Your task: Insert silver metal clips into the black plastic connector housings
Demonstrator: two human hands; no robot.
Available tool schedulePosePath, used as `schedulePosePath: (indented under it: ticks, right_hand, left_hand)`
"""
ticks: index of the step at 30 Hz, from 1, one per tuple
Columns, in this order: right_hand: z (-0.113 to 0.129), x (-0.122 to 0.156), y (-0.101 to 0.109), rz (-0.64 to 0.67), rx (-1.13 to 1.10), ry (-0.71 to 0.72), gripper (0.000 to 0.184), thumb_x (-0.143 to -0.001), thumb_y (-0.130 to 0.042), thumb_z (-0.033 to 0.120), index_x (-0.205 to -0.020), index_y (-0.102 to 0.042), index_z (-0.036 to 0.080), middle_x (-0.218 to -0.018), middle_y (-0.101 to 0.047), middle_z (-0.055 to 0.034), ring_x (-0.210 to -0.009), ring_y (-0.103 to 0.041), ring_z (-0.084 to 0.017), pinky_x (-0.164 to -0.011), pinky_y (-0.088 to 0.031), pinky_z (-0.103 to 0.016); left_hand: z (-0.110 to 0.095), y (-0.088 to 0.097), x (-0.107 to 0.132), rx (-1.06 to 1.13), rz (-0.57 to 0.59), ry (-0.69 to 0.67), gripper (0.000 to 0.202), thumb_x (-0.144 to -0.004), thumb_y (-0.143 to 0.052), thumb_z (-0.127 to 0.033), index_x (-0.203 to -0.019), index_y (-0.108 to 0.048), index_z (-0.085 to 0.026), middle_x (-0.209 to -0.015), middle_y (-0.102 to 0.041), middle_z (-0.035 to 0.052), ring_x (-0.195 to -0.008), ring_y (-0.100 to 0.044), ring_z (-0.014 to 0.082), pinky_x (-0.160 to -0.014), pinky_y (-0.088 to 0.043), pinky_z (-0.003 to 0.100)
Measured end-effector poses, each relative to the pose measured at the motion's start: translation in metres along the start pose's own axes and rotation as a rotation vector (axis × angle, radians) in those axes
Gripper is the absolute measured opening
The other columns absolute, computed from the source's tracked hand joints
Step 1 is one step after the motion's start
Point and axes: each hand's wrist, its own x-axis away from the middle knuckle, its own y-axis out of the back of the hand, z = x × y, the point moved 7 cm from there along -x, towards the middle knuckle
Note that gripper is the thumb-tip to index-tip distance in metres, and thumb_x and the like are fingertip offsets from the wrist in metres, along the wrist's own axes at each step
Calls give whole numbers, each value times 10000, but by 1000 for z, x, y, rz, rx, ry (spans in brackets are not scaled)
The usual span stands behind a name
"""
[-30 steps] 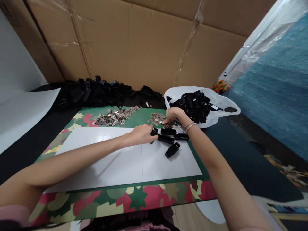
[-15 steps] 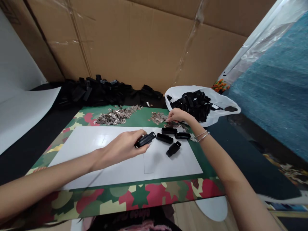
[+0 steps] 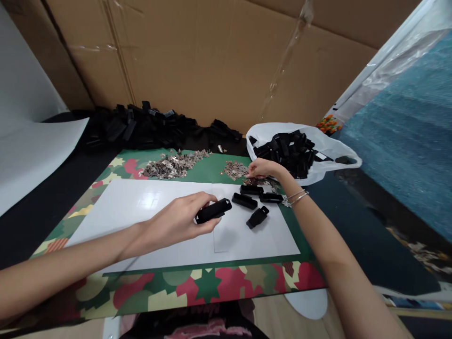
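My left hand (image 3: 187, 215) is closed around an oblong black plastic part (image 3: 213, 211), held slightly above the white sheet (image 3: 158, 254). My right hand (image 3: 262, 168) reaches to a small heap of flat metal pieces (image 3: 264, 182), its fingertips pinched together at the heap's edge. Whether a piece is between those fingers is too small to make out. Several similar black plastic parts (image 3: 257, 217) lie on the sheet between my hands. A second heap of metal pieces (image 3: 234, 170) sits just left of my right fingertips.
A larger heap of metal pieces (image 3: 173, 165) lies on the green mat at the left. Behind it is a long pile of black parts (image 3: 141, 125). A white plastic bag (image 3: 339, 157) full of black parts stands at the right back. Cardboard (image 3: 197, 66) walls off the rear.
My left hand has turned the black plastic part, so a smoother side now faces up. My right hand stays pinched at the metal heap. The camera view has shifted slightly.
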Motion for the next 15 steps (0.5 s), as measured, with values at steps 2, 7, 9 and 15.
schedulePosePath:
  ticks: [2, 7, 9, 15]
  right_hand:
    - [-2, 3, 0, -6, -30, 8, 337, -678, -672, 418, -532, -494, 170, -394, -385, 59, -389, -340, -67, -414, -271, -212]
    - [-5, 6, 4, -117, -73, 16, 246, -665, -684, 365, -693, -536, 171, -469, -437, 59, -438, -396, -80, -422, -288, -203]
    - [-5, 5, 6, -174, -79, 24, 255, -619, -715, 303, -745, -535, 174, -516, -462, 61, -478, -421, -83, -435, -287, -195]
    - [1, 2, 1, -183, -126, 51, 196, -588, -714, 268, -594, -551, 159, -523, -515, 39, -502, -455, -85, -482, -324, -202]
  left_hand:
    - [0, 1, -1, 19, -1, -4, 245, -837, -510, -360, -1014, -543, -193, -840, -603, 13, -703, -562, 138, -616, -393, 217]
    - [2, 0, -3, 48, 5, 13, 249, -829, -521, -363, -1007, -552, -192, -796, -588, 3, -661, -535, 130, -591, -379, 216]
    - [3, -1, -3, 45, 11, 18, 250, -825, -522, -363, -1005, -553, -193, -783, -584, 1, -651, -530, 130, -588, -373, 217]
    - [0, 0, -2, 41, 19, 17, 240, -821, -519, -352, -1002, -550, -197, -750, -562, -11, -634, -512, 123, -590, -369, 216]
